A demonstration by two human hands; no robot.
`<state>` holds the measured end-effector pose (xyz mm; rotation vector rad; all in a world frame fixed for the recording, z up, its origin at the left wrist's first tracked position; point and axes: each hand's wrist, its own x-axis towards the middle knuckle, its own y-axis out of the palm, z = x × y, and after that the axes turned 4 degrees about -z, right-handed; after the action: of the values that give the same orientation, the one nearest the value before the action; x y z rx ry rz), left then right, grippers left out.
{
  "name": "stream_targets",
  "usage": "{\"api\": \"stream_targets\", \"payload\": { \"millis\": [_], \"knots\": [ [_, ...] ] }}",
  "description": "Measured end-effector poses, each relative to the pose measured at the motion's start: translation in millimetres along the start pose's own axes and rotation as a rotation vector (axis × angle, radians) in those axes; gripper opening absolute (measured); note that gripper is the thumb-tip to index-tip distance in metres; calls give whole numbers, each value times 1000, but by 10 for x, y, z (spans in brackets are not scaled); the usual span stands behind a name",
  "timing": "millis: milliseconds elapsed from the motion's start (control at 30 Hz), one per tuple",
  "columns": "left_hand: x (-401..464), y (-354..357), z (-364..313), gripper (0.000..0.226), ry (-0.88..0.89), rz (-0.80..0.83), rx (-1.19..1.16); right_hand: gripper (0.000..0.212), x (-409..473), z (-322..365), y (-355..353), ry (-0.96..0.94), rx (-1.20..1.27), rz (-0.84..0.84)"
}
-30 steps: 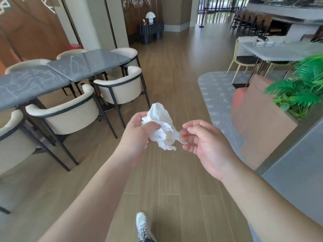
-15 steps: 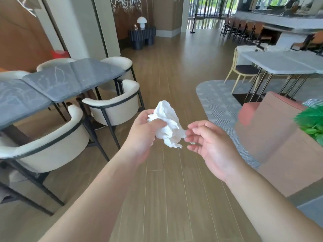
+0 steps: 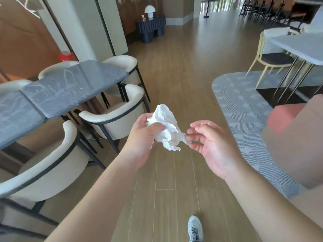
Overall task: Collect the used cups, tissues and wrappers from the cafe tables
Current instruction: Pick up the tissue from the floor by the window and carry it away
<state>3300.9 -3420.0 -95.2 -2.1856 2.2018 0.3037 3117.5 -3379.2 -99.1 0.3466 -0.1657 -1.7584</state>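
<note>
**A:** Centre of the frame, over the wood floor (image 3: 174, 75): left hand (image 3: 143, 135) has its fingers and thumb curled round a crumpled white tissue (image 3: 166, 130); wad sticks out above and to the right of the fist; looks bunched tight so it carries as one lump.

**B:** Right hand?

**A:** Right hand (image 3: 208, 142) sits just right of the wad, palm up, fingers loosely bent; a thin tail of the tissue reaches its fingertips (image 3: 189, 135); cannot tell whether it pinches that tail or only touches it; my guess is it's tidying the loose end so nothing trails.

**B:** Why held out front, off any table?

**A:** One shoe (image 3: 195, 229) shows at the bottom edge, so probably mid-walk between tables; tissue is in hand, not on a surface; no bin or tray in view.

**B:** Anything left to collect nearby?

**A:** Dark marble table (image 3: 70, 88) at left of frame with cream chairs (image 3: 115, 117) round it; nothing visible on its top; white table (image 3: 300, 44) at upper right is cut off by the frame edge, can't judge it; grey rug (image 3: 244, 110) under it; no cups or wrappers visible from here.
</note>
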Motion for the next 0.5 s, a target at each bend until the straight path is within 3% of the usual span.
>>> {"api": "stream_targets", "payload": {
  "millis": [233,500],
  "knots": [
    [1222,621,-337,48,28,10,0,22,1408,509,-273,-20,-14,53],
    [2299,1021,-548,41,54,47,-54,22,2435,735,-473,-21,-9,30]
  ]
}}
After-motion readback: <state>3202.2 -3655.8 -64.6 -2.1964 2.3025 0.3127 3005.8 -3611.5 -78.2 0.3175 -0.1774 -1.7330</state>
